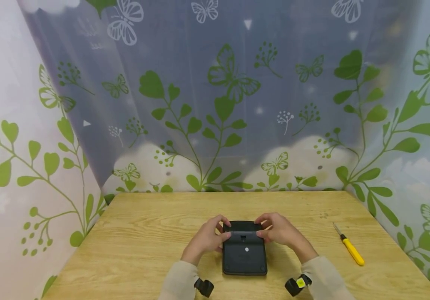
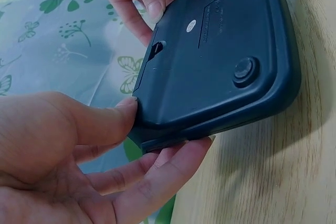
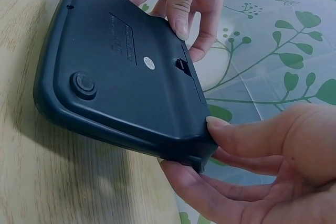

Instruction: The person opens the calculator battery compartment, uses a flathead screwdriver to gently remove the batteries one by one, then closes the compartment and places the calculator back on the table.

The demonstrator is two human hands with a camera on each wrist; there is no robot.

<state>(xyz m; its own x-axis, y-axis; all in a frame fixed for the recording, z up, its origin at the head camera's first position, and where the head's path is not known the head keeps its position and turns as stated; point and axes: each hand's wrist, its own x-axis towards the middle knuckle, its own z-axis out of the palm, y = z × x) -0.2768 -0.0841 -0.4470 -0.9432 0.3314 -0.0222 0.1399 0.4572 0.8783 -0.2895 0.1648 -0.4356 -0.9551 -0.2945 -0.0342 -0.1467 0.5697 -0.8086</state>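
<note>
A black calculator is turned with its underside up, in front of me over the table. Its back carries a round white sticker, a battery cover latch and round rubber feet. My left hand grips its left side near the far end, thumb on the back and fingers beneath. On the opposite side, my right hand holds the far right corner the same way. Both wrist views show the calculator tilted, its thicker end lifted above the wood. The key side is hidden.
A screwdriver with a yellow handle lies on the wooden table to the right, its tip pointing away. Behind the table hangs a curtain printed with leaves and butterflies.
</note>
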